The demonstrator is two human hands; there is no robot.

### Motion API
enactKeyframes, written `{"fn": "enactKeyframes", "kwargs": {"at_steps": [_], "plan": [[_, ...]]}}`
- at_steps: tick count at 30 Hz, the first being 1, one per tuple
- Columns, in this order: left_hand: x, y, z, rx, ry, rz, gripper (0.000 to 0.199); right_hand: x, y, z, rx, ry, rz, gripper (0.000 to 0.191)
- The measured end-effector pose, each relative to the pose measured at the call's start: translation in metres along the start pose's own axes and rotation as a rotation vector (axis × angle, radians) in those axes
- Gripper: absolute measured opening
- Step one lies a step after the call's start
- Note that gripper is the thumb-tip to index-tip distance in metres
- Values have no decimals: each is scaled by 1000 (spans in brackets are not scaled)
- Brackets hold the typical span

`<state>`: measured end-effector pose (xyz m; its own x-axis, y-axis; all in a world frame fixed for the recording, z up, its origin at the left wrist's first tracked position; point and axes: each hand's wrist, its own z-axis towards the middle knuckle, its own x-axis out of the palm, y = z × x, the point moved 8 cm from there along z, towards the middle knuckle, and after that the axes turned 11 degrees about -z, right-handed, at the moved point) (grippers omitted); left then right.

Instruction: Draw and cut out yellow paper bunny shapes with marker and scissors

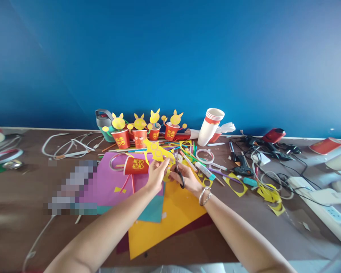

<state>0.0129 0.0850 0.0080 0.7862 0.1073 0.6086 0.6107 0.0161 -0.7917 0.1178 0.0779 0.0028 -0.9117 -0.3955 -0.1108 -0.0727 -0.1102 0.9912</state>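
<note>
My left hand grips a sheet of yellow paper with circles marked on it and uneven cut edges. In my right hand is a pair of scissors, its dark handle around my fingers and its blades pointing up beside the paper. Whether the blades touch the paper I cannot tell. Left of my left hand a red paper cup with gold characters lies on its side on purple paper. Orange-yellow paper lies beneath my hands.
Several red cups with yellow paper rabbit-like figures stand along the blue wall. Right of them are stacked white cups, a glue gun, tangled black cables, yellow offcuts and a power strip. A white cable lies left.
</note>
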Motion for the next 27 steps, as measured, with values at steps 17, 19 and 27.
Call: {"fn": "enactKeyframes", "kwargs": {"at_steps": [17, 19, 27], "plan": [[5, 7, -6, -72, -6, -21, 43, 10, 4, 0, -35, 32, -24, 35], [5, 8, -7, -71, -7, -30, 43, 10, 4, 0, -28, 32, -24, 36], [5, 10, -7, -82, -5, -43, 42, 11, 5, 0, -19, 44, -9, 35]]}}
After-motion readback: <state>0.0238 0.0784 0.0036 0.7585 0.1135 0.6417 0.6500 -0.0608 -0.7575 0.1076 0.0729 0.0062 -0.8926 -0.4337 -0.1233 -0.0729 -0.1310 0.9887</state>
